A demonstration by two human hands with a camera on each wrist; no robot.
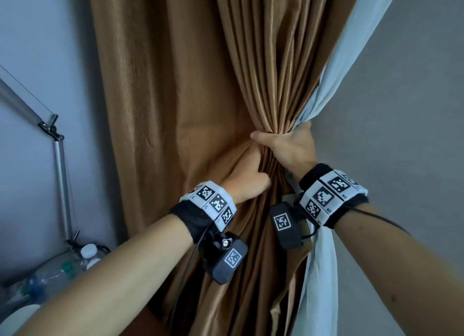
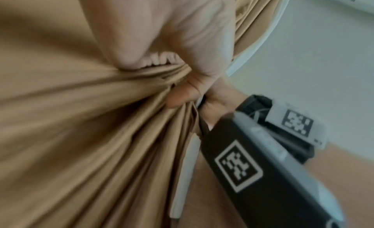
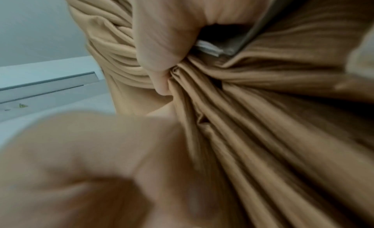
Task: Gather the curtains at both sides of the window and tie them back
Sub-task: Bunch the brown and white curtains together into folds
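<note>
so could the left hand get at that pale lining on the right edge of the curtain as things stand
Probably not: the left hand grips the brown curtain, and the right hand lies between it and the pale lining.

R hand (image 3: pixel 161 31) fingers grip bunched tan curtain (image 3: pixel 253 111), blurry.

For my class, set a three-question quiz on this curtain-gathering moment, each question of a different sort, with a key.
1. True or false: the right hand holds a tie-back cord.
2. The left hand grips: A) the brown curtain B) the lamp arm C) a bottle.
3. Fill in: the pale curtain hangs to the ___ of the brown one in the head view.

Key: 1 false, it clasps only bunched fabric; 2 A; 3 right.
</note>
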